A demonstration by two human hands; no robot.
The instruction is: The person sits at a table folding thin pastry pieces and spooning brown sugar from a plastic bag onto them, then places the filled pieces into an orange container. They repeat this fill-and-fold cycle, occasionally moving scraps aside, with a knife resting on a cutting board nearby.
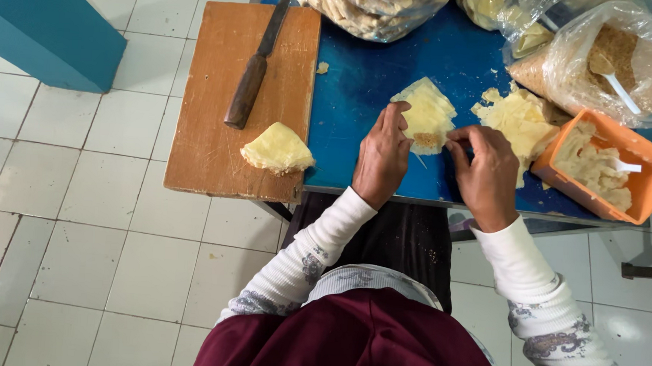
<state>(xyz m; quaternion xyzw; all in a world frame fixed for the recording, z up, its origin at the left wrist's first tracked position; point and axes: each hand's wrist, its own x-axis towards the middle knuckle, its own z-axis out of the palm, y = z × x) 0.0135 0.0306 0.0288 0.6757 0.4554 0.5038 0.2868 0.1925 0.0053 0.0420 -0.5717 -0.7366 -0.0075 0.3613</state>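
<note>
Landmark: blue table, seen from above, standing on a pale tiled floor.
Wrapper sheet: pale yellow square sheet lying flat on the table near its front edge, a small heap of brownish filling on its near corner.
Left hand: rests on the table at the sheet's left edge; thumb and fingers pinch that edge.
Right hand: at the sheet's right near corner; fingers drawn together, seemingly nipping the corner, though the tips are partly hidden.
Wrapper stack: loose pile of the same yellow sheets on the table, just right of the right hand.
Orange tub: at the table's right front, touching the stack; holds pale dough pieces and a white spoon.
Clear bag: at the table's right back, brown crumbs and a white spoon inside.
Wooden board: on the table's left end, overhanging it.
Knife: dark wooden handle, lies along the board's back half.
Folded pile: yellow sheets on the board's front part.
</note>
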